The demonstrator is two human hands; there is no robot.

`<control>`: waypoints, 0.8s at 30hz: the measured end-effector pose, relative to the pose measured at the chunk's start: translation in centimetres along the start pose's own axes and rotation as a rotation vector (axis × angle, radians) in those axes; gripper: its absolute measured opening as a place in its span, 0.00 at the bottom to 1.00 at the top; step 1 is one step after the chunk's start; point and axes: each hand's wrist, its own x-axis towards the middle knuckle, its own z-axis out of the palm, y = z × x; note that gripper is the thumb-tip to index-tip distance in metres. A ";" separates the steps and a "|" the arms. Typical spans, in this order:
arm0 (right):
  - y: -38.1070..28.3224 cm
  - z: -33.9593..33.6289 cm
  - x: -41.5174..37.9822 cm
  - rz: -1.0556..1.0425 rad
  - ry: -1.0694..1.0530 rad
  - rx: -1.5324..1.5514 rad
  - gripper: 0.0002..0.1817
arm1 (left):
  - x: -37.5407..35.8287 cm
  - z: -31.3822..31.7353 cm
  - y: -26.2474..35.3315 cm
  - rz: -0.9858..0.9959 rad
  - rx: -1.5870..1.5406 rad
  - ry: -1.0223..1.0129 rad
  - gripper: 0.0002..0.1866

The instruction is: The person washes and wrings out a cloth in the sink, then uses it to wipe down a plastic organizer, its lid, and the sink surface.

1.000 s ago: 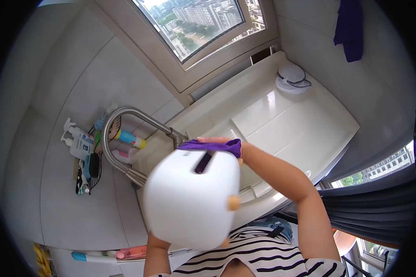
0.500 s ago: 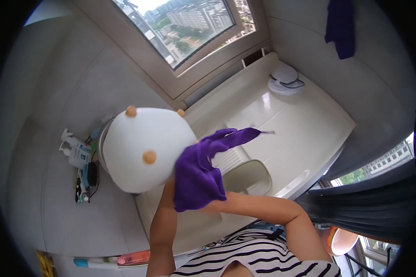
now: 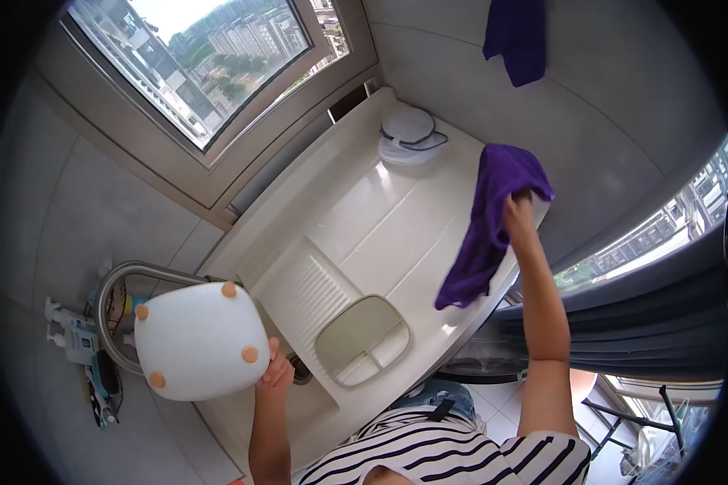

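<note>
My left hand (image 3: 277, 368) is closed on the edge of a white rounded-square container (image 3: 198, 343), whose underside with several round tan feet faces me. It is held up over the sink end of the counter. Out to the right, my right hand (image 3: 520, 214) grips a purple cloth (image 3: 493, 222), which hangs down over the counter's right side; the cloth hides part of my fingers. Between my arms, a greenish-grey divided tray (image 3: 362, 339) with rounded corners leans in the sink area, beside the ribbed washboard (image 3: 303, 295).
A curved metal faucet (image 3: 109, 315) arches behind the container. Pump bottles (image 3: 79, 338) and brushes (image 3: 103, 376) sit in a wall rack at left. A white mesh laundry bag (image 3: 411, 137) lies at the counter's far corner. Another purple cloth (image 3: 516, 40) hangs on the wall. A dark curtain (image 3: 623, 335) is at right.
The purple cloth has gone from beside the container to the far right with my right hand. The container has dropped lower and left, its underside turned towards me. My view has shifted right.
</note>
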 end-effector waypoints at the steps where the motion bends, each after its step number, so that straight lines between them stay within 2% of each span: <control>1: 2.1 0.6 1.0 0.335 -0.074 0.389 0.17 | -1.9 -0.8 0.2 0.083 -0.017 0.060 0.12; 2: 5.2 2.4 0.7 0.364 -0.087 0.369 0.18 | -4.0 -1.7 0.4 0.167 -0.034 0.116 0.11; 3: 8.3 5.0 0.2 0.395 -0.103 0.348 0.19 | -6.0 -2.0 0.4 0.170 0.002 0.112 0.11; 5: 11.7 8.9 -2.0 0.092 -0.356 -0.637 0.23 | -9.0 -2.1 -0.8 0.128 0.067 0.080 0.11; 6: 11.9 11.1 -1.2 0.140 -0.305 -0.530 0.27 | -10.1 -1.8 -1.3 0.082 0.099 0.054 0.11; 7: 11.1 13.2 -0.7 0.064 -0.315 -0.538 0.27 | -10.7 -1.2 -2.0 0.013 0.148 0.071 0.16; 8: 7.8 13.6 0.3 0.036 -0.436 -0.397 0.26 | -19.4 -7.6 -2.2 0.132 0.029 0.304 0.19; 9: 6.3 15.7 0.6 -0.082 -0.467 -0.394 0.28 | -27.6 -13.8 -2.4 0.273 -0.062 0.525 0.22; 10: 4.8 18.0 0.8 -0.215 -0.408 -0.253 0.28 | -23.7 -8.8 -4.1 0.232 0.037 0.434 0.23; 11: 2.3 19.5 1.7 -0.253 -0.518 -0.243 0.27 | -19.6 -5.6 -5.0 0.193 0.089 0.375 0.23; 13: -1.9 23.4 3.1 -0.321 -0.709 -0.266 0.28 | -16.9 -4.3 -5.8 0.167 0.095 0.356 0.24; 16: -6.7 29.6 3.9 -0.457 -0.649 -0.123 0.26 | -13.6 -4.2 -6.5 0.151 0.107 0.342 0.25; 17: -8.4 30.6 3.8 -0.540 -0.756 -0.079 0.26 | -12.4 -4.4 -6.8 0.146 0.105 0.342 0.26; 19: -10.0 30.9 1.5 -0.802 -0.781 0.098 0.23 | -10.7 -4.9 -7.2 0.141 0.092 0.351 0.27; 21: -8.7 28.0 -0.4 -0.935 -0.749 0.328 0.21 | -8.9 -5.6 -7.8 0.144 0.074 0.351 0.28; 23: -6.0 22.8 -1.3 -0.901 -0.848 0.341 0.20 | -8.3 -6.4 -8.2 -0.056 0.148 0.452 0.29; 24: -4.2 20.3 -1.7 -0.846 -0.828 0.338 0.19 | -6.8 -5.6 -8.8 -0.106 0.154 0.436 0.30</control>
